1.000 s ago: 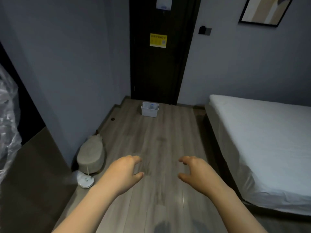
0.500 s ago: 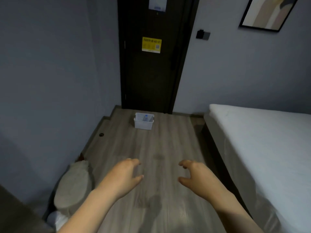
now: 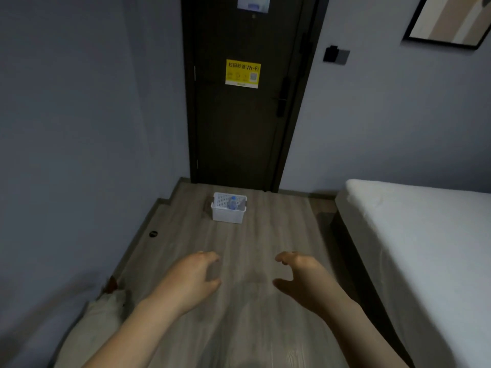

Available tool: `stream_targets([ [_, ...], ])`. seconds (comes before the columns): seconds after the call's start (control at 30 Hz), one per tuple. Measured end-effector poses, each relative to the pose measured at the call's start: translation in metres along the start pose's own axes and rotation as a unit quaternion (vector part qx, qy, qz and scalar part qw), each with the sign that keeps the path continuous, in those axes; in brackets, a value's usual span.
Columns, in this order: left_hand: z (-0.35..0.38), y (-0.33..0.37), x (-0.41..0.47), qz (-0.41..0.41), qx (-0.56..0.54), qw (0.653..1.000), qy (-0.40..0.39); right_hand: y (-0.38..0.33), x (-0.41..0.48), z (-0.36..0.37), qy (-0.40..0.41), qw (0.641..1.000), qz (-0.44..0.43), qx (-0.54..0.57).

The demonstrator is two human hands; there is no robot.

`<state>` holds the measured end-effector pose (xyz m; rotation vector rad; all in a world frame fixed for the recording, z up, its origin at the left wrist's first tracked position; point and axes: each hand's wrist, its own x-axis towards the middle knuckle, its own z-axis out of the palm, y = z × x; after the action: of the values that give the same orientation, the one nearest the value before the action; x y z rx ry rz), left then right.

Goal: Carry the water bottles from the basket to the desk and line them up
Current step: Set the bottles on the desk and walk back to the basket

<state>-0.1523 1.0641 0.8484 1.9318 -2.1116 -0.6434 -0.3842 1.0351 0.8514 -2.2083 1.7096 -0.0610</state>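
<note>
White basket (image 3: 227, 217) holds a water bottle (image 3: 232, 202); left hand (image 3: 190, 280) and right hand (image 3: 305, 281) hover empty, loosely curled.

A white perforated plastic basket (image 3: 228, 214) is sitting on the grey wood-plank floor (image 3: 268, 235), holding a clear blue-capped plastic water bottle (image 3: 232, 203). Well nearer the camera than the basket, the bare left grip (image 3: 190, 278) and right grip (image 3: 305, 280) are hovering apart, fingers loosely curled, holding nothing.
</note>
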Motion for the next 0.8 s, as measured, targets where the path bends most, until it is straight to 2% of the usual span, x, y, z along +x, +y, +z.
stream_targets([
  [0.43,-0.034,-0.008,0.225,-0.036,-0.003,0.999,-0.007,0.049,0.226,-0.051,-0.004,1.000,0.002,0.009],
  [0.8,-0.073,-0.079,0.434,-0.040,-0.025,0.999,-0.015,0.054,0.441,-0.065,-0.026,0.999,0.030,0.004],
])
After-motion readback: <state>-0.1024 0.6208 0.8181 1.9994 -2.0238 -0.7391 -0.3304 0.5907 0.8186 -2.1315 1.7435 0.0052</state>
